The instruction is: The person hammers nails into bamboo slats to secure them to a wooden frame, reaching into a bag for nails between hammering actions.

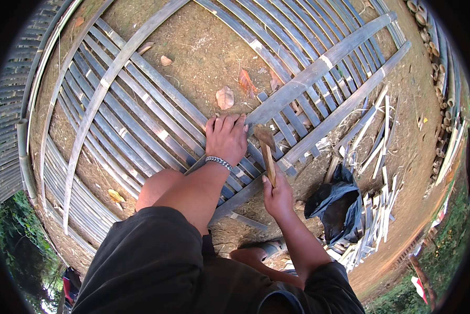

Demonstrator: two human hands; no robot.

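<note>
Several bent left fingers [227,122] touch bamboo [297,85]; right hand [278,197] clenches wooden handle [269,165]

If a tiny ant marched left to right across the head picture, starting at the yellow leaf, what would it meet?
Yellow leaf → left hand → tool in the right hand → black bag → stacked poles.

One head-worn fisheye looks steeply down; bamboo lattice [308,79] near below.

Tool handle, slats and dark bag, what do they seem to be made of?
Tool handle: probably bare wood, pale brown and matte. Slats: likely bamboo, smooth grey with node bands. Dark bag: seemingly thin plastic, given its glossy crinkles.
</note>
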